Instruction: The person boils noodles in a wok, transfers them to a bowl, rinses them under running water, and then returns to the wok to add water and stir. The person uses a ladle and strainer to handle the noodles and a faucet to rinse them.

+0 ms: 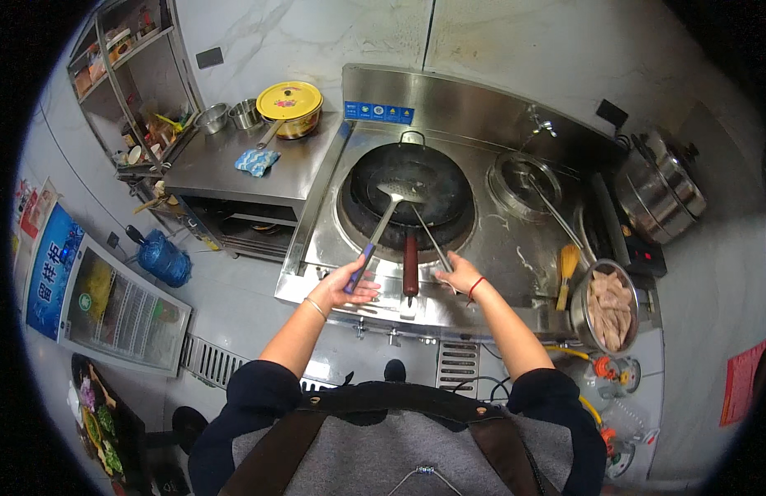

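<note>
In front of me a black wok (448, 180) sits on the round burner of the steel range, its red-brown handle (411, 266) pointing toward me. My left hand (348, 286) holds the purple handle of a perforated metal turner (395, 191), thumb on the handle and other fingers loosely extended. The turner's head is inside the wok. A slim metal-handled utensil (429, 235) is held in my right hand (462, 274); it slopes down into the wok, and its far end is hard to make out. A little liquid or food shows at the wok's bottom.
Right of the wok stand a steel pot (524, 186) with a long-handled utensil, a brush (567, 273) and a steel bowl of pale meat pieces (609, 304). At left, a steel table (246, 180) bears a yellow-lidded pot (290, 102) and a folded cloth (257, 162). Gas hoses run below right.
</note>
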### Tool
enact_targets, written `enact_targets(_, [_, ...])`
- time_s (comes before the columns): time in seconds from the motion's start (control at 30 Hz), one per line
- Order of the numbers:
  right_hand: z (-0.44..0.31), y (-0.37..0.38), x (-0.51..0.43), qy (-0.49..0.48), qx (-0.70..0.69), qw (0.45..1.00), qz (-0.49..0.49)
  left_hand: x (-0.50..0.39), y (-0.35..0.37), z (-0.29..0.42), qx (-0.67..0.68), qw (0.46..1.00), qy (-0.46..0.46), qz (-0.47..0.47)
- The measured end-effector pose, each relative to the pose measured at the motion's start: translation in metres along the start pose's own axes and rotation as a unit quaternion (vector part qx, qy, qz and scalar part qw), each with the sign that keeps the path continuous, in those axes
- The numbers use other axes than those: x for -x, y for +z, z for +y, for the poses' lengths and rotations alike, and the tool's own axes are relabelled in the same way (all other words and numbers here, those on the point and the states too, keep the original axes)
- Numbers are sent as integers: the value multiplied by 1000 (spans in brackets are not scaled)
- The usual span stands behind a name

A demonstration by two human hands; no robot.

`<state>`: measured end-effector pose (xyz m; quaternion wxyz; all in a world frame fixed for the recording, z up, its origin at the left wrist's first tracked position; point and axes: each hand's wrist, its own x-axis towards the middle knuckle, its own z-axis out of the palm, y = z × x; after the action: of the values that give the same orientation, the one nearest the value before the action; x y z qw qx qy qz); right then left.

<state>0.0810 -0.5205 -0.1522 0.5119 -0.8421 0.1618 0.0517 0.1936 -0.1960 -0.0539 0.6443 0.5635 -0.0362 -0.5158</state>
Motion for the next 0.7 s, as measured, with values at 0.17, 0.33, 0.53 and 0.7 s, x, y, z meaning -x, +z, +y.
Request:
enact_targets(0.17, [7,-15,-18,153,-267,949,-59,-11,13,36,-35,999,31,11])
enact_targets(0.33, [-18,-57,-1,128,-106,986,32,-7,4,94,-311,943,96,66])
enact_targets(0.53, [-79,-96,53,-26,147,989,18,1,-10,139,-564,793,203,111])
enact_targets(0.7, [-122,-114,86,-55,267,961,36,14,-13,153,-491,853,146,94])
